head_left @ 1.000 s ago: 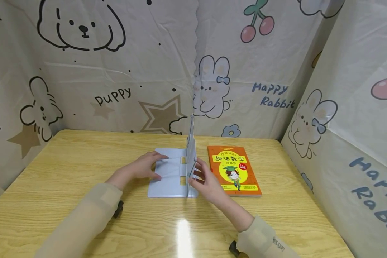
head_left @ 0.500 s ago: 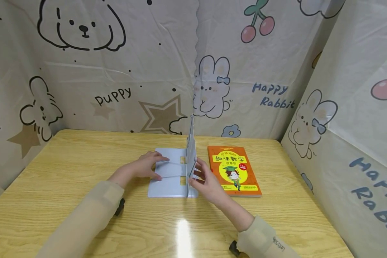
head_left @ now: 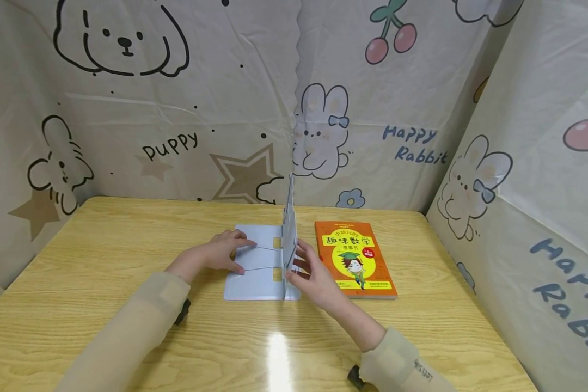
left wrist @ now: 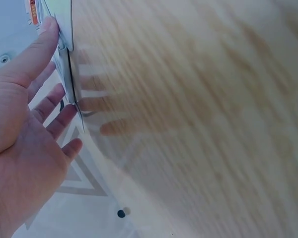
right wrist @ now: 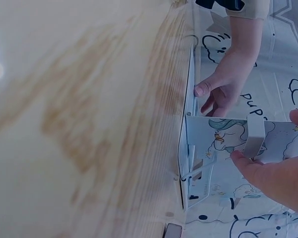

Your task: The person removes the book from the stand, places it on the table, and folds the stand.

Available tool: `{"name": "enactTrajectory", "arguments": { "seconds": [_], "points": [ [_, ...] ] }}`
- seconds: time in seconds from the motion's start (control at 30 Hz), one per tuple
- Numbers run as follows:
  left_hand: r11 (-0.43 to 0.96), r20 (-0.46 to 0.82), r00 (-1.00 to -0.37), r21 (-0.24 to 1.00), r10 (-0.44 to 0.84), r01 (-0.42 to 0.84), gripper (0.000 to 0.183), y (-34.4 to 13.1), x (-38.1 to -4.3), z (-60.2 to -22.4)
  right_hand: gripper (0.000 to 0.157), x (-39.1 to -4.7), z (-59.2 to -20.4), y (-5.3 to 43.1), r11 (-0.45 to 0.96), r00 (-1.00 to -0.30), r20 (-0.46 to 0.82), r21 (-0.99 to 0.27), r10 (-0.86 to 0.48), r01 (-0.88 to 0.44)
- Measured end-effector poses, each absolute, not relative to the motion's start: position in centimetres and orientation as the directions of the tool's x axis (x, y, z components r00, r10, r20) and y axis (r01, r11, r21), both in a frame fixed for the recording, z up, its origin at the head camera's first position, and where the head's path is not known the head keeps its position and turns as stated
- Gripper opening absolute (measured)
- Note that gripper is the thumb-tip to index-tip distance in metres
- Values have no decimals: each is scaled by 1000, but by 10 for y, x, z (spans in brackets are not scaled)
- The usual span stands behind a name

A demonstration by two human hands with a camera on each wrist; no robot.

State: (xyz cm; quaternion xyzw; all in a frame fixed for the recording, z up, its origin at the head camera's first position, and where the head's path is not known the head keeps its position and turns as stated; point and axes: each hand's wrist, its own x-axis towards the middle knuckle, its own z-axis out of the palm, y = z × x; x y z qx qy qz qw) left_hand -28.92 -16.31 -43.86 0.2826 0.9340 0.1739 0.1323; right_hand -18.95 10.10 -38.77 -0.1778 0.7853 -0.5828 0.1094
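A pale blue metal bookend (head_left: 255,286) stands on the table, its slotted base flat and its panel upright near the base's right end. My left hand (head_left: 220,251) rests at the base's left edge, thumb and index finger spread apart on it. In the left wrist view the left hand's fingers (left wrist: 64,119) reach along that edge, lightly bent. My right hand (head_left: 318,280) holds the upright panel from the right. The right wrist view shows its thumb (right wrist: 246,161) by a white bent tab (right wrist: 256,136) on the panel's unicorn-printed face (right wrist: 228,134).
An orange and yellow book (head_left: 355,261) lies flat to the right of the bookend, close behind my right hand. The wood-grain table (head_left: 127,239) is bordered by a printed cloth (head_left: 176,120) at the back and sides.
Both hands keep their places on the bookend. My left forearm has shifted very slightly to the right; the bookend and book stay put.
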Motion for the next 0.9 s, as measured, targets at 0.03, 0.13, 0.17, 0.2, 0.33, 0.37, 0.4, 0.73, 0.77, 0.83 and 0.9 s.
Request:
{"name": "enactTrajectory", "arguments": {
  "seconds": [0.03,0.13,0.17,0.2,0.33,0.37,0.4,0.73,0.77,0.83,0.9],
  "points": [
    [780,-146,-807,399,572,481,71,-163,-289,-438,70,-190,-388,101,257,-913,36,-954,-407,-152],
    [781,-124,-817,404,563,476,70,-163,-288,-437,70,-191,-388,101,254,-913,39,-955,-407,-154],
    [779,-104,-822,406,560,479,70,-162,-288,-436,70,-192,-389,101,251,-913,41,-955,-406,-155],
    [775,-81,-828,412,555,479,69,-162,-287,-435,70,-192,-389,101,247,-913,43,-957,-406,-155],
    [759,40,-855,439,518,481,64,-160,-284,-427,70,-193,-393,100,237,-914,54,-958,-402,-161],
    [753,70,-861,453,503,477,63,-160,-282,-423,71,-195,-396,101,237,-915,58,-958,-399,-164],
    [747,97,-867,467,488,473,62,-160,-281,-420,71,-194,-396,100,234,-915,58,-959,-399,-163],
    [676,178,-923,636,341,372,60,-149,-252,-379,68,-199,-403,97,258,-912,69,-948,-404,-186],
    [667,180,-929,652,324,359,60,-147,-249,-375,67,-201,-407,97,259,-911,75,-946,-406,-193],
    [643,182,-938,688,294,335,59,-143,-243,-368,67,-205,-414,97,265,-907,86,-941,-411,-210],
    [609,177,-948,731,265,307,59,-139,-238,-362,67,-206,-416,96,271,-903,96,-936,-418,-225]
  ]
}}
